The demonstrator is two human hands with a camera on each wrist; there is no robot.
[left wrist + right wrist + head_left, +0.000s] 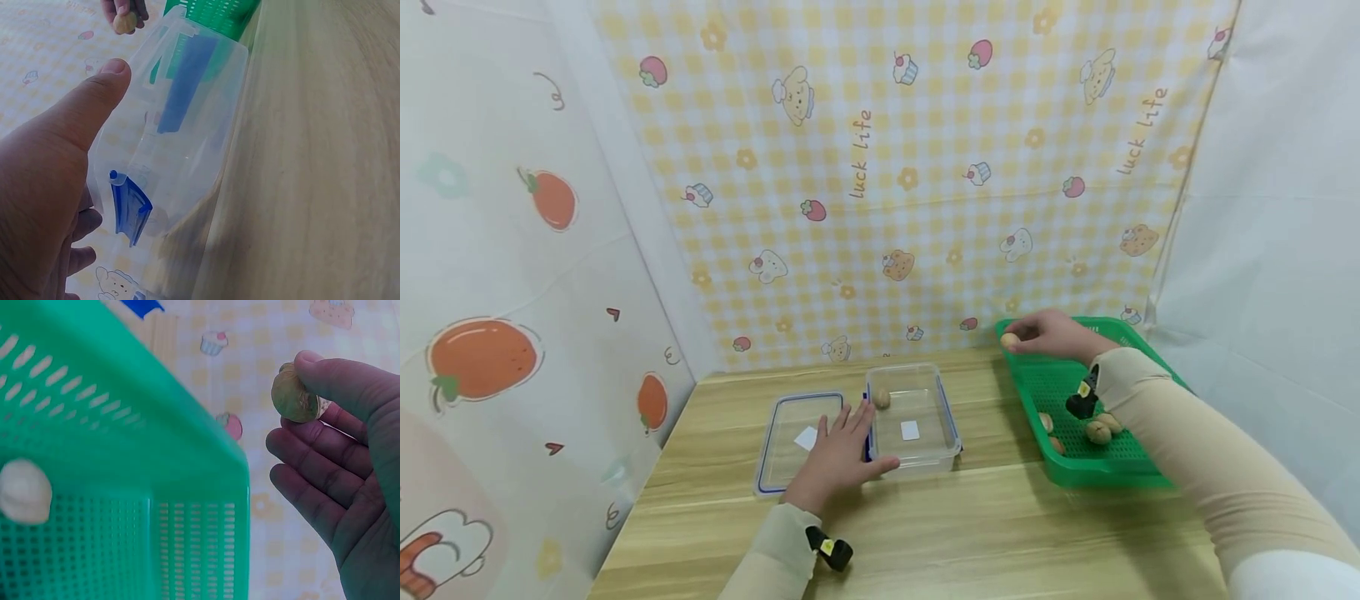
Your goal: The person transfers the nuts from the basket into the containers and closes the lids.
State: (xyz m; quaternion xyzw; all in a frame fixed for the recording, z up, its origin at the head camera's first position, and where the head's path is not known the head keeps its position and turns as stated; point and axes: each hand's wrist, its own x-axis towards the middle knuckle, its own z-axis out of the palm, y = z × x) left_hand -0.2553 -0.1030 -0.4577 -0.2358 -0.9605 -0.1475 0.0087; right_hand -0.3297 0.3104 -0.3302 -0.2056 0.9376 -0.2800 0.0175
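My right hand [1056, 336] pinches a walnut [294, 395] between thumb and fingers, up near the back left corner of the green basket [1097, 475]. Several more walnuts [1098, 432] lie on the basket's floor, partly hidden behind my right forearm. A clear plastic container [934, 458] stands on the table, uncovered, with one walnut [882, 398] at its back left. At its left side is my left hand [838, 457], fingers stretched out and thumb reaching along the front. In the left wrist view a blue clip [130, 209] hangs from the container's wall.
Left of the container lies its clear lid [775, 450] with a blue seal, partly behind my left hand. The wooden table [925, 533] meets a checked cloth [917, 275] at the back. White sheets rise on both sides.
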